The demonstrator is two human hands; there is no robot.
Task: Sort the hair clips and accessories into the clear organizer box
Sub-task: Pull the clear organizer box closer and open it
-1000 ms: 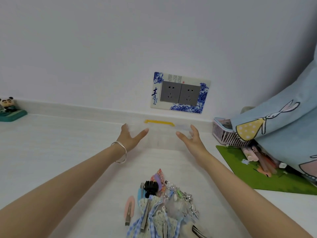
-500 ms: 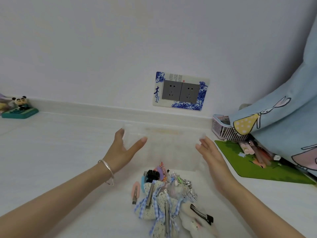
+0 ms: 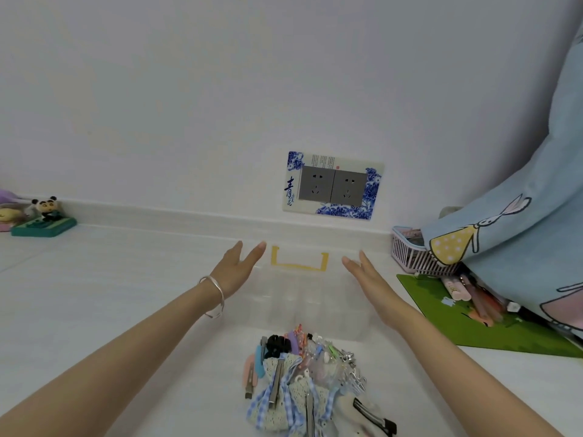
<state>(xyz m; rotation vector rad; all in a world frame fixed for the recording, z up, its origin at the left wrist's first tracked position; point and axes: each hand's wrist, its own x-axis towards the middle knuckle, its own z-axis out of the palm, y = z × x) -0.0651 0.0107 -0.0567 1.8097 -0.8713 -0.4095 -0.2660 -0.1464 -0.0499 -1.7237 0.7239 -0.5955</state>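
On the worktop [image 3: 94, 310], both open hands, left hand [image 3: 235, 268] and right hand [image 3: 367, 275], flank the clear organizer box [image 3: 303, 298]; dragging it nearer could scatter the hair clips [image 3: 303, 373].

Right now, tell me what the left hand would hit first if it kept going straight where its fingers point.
Probably the raised lid of the clear organizer box, near its yellow latch. The left hand points forward and slightly right; depth is unclear, so it could reach the wall ledge instead.
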